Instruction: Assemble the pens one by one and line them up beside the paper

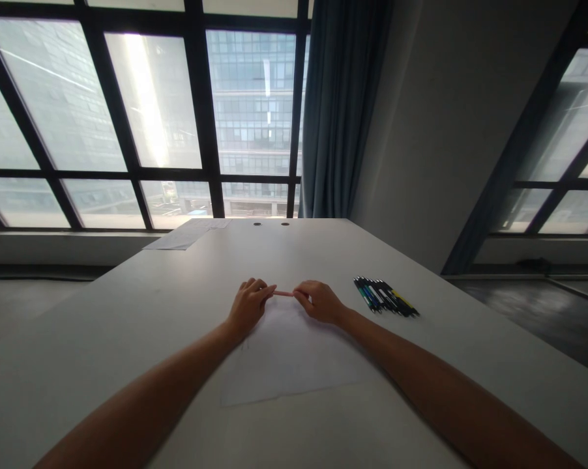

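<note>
Between my two hands a thin pink pen [283, 293] lies crosswise over the far part of a white paper sheet [294, 365]. My left hand [249, 303] pinches its left end, fingers closed. The right end is in the closed fingertips of my right hand [319, 301]. Both ends of the pen are hidden by the fingers, so whether it has a cap I cannot tell. Faint marks show on the sheet near my left wrist.
Right of my right hand lies a row of several pens [386, 297], mostly black with some blue, green and yellow. More paper sheets [176, 240] rest at the table's far left edge. Two dark round holes [285, 224] sit at the far end of the white table [128, 326].
</note>
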Tool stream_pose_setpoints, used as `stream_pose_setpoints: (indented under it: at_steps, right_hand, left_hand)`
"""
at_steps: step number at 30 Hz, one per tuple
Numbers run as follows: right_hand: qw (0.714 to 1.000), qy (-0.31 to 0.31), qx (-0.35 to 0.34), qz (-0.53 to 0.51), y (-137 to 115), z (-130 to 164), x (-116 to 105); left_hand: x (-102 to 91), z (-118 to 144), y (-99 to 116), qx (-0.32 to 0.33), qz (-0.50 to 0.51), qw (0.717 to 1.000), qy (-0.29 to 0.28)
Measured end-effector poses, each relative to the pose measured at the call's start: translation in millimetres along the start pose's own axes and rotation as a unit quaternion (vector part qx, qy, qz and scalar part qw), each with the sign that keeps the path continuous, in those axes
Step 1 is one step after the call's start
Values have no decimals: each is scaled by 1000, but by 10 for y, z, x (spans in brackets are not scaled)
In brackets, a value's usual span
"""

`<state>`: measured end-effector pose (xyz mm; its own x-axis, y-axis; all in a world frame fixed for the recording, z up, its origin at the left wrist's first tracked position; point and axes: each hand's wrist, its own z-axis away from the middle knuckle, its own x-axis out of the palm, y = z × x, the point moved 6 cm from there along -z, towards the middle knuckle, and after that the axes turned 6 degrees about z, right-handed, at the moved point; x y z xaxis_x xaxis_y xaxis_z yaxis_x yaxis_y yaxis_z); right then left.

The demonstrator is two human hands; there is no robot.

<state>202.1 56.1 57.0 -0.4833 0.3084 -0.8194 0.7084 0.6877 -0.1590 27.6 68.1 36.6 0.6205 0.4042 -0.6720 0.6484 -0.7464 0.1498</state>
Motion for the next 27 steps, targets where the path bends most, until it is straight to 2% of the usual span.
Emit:
stream_pose_setpoints:
  at_steps: [3, 8, 12, 16, 19, 27]
  right_hand:
    - [999, -38, 21, 10, 20, -21, 52]
    - [992, -91, 74, -50, 111, -43, 118]
    - [994, -61, 84, -44, 144, -56, 71]
    - [996, -14, 83, -18, 149, -59, 8]
    - [993, 8, 106, -55, 186, -58, -33]
    - [987, -39, 113, -103, 233, -61, 18]
  left_hand:
    - [-8, -6, 28, 9, -11, 1000, -7]
    - [-19, -15, 90, 41, -5, 999, -29]
    - [1, -4, 116, 51, -12, 997, -55]
    - [21, 5, 107, 16, -30, 997, -65]
    - [29, 3, 97, -11, -31, 997, -69]
    - [26, 4, 88, -23, -22, 997, -72]
